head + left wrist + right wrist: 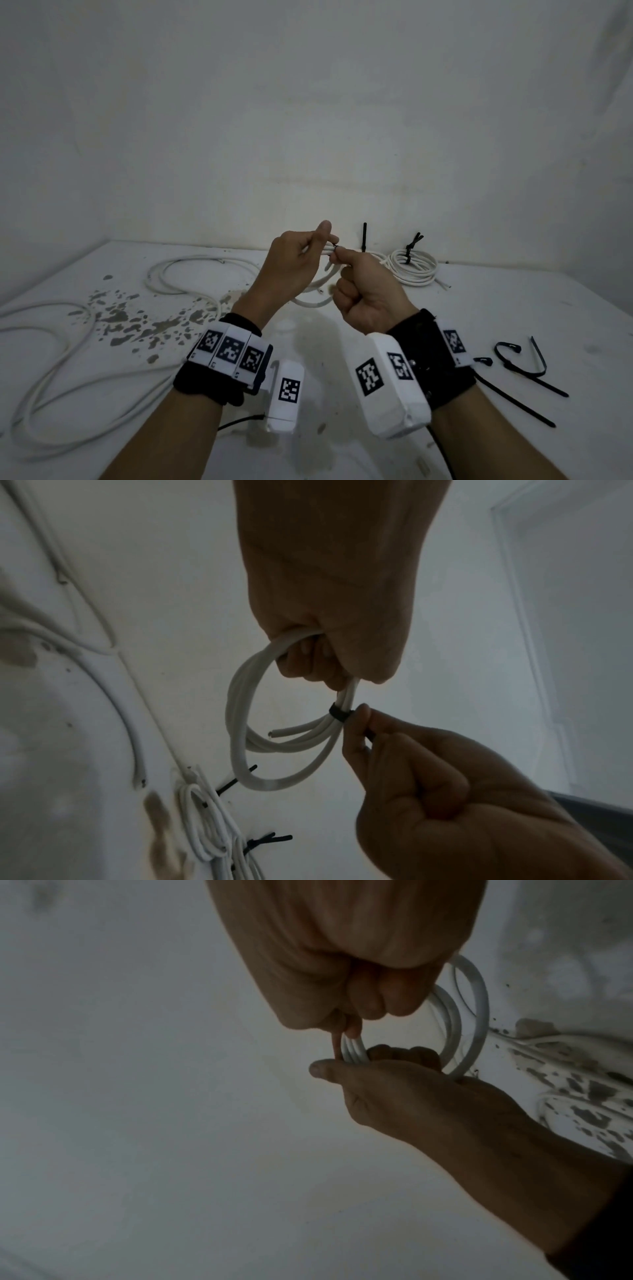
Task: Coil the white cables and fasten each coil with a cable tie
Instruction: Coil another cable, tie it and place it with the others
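Note:
Above the white table (513, 308), my left hand (317, 245) grips a small coil of white cable (245, 723); its fingers are curled round the bundled strands. A black cable tie (339, 713) is wrapped round those strands just beyond my left fingers. My right hand (342, 255) pinches the tie's tail between thumb and forefinger, close against the coil, with the other fingers curled in. In the right wrist view the coil (455, 1020) loops behind both hands and the tie is hidden. The coil's cut end (274, 733) sticks out free.
Two tied white coils (414, 267) with black tie tails lie at the back right by the wall. Long loose white cables (68, 342) sprawl over the left of the table beside dark stains (137, 318). Spare black cable ties (520, 363) lie at the right.

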`<act>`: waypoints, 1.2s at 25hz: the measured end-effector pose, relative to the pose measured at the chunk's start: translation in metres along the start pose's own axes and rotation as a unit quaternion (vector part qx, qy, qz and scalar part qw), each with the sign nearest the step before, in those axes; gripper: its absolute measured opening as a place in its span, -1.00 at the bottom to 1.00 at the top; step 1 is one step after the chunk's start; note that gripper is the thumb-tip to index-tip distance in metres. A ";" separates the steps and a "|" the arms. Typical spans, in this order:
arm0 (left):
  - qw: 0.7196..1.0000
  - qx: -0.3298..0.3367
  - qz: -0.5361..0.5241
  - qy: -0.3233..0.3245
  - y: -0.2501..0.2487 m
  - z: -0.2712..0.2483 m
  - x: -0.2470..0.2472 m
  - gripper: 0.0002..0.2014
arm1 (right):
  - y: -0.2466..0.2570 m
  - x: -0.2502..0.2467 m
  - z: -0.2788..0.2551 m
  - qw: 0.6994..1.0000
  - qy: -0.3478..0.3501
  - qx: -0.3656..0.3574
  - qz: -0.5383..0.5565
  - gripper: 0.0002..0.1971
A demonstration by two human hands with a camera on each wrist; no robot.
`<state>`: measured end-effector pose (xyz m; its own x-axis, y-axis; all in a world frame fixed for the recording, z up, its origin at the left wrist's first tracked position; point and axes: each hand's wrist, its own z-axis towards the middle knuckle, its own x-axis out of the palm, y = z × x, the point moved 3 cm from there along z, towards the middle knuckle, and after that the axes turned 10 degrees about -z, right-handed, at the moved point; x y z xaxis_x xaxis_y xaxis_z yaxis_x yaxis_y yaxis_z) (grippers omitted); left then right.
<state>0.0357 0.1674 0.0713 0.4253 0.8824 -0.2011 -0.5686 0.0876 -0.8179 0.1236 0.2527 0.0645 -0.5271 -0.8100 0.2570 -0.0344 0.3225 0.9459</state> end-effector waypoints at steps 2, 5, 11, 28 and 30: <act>0.999 -0.018 -0.042 -0.026 -0.002 0.001 -0.003 -0.60 | -0.001 0.002 -0.002 0.999 0.018 -0.028 -0.018 -0.75; 0.971 -0.111 -0.191 -0.089 -0.001 0.007 -0.015 -0.60 | 0.003 -0.010 -0.001 0.994 0.001 -0.077 -0.073 -0.50; 0.839 -0.253 -0.476 -0.080 0.004 0.008 -0.013 -0.56 | -0.006 -0.002 0.009 0.953 -0.020 -0.196 -0.231 -0.43; 0.747 -0.145 -0.632 0.146 0.004 0.001 -0.020 -0.63 | 0.009 -0.005 0.033 0.968 -0.045 -0.224 -0.102 -0.43; 0.777 -0.143 -0.599 0.127 0.003 0.003 -0.020 -0.64 | 0.011 -0.006 0.032 0.959 -0.044 -0.245 -0.134 -0.47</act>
<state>0.0230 0.1511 0.0747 0.6749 0.1239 0.7275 0.5077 0.6375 -0.5796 0.0986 0.2765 0.0668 -0.6252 -0.7805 -0.0064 0.2127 -0.1783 0.9607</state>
